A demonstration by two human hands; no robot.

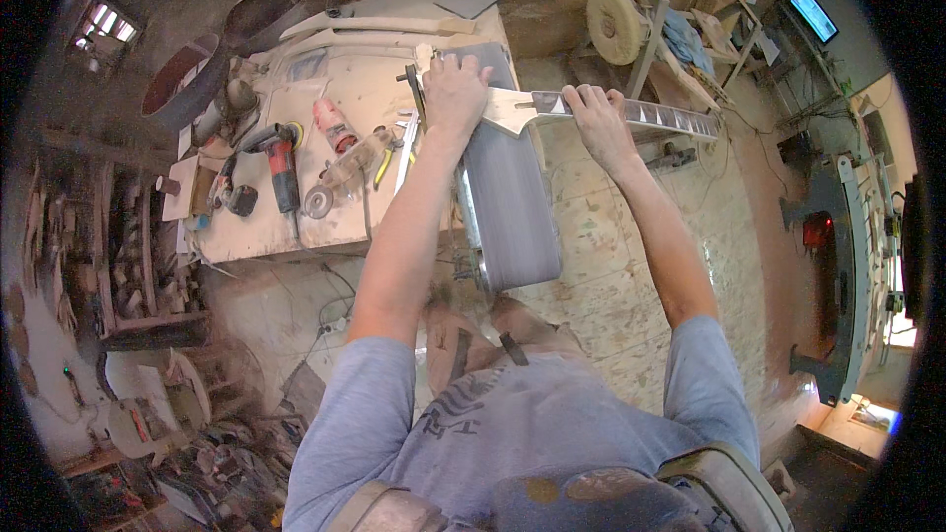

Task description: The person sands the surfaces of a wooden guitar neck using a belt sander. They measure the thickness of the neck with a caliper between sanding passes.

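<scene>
A guitar neck (507, 110) with a pale wooden headstock and a dark fretboard with light inlays lies crosswise over the grey belt (512, 222) of a belt sander, its fretboard end reaching out to the right. My left hand (456, 94) is closed over the headstock end at the upper part of the belt; what lies under the palm is hidden. My right hand (601, 128) grips the fretboard part just right of the belt, fingers curled over its far edge. The belt looks streaked along its length.
Left of the sander, a wooden bench (335, 217) holds an angle grinder (284, 167), a red tool (333, 123), yellow-handled pliers (384, 163) and a cordless tool (239, 197). A round pad (611, 25) on a wooden frame stands behind right; a monitor (813, 13) hangs beyond.
</scene>
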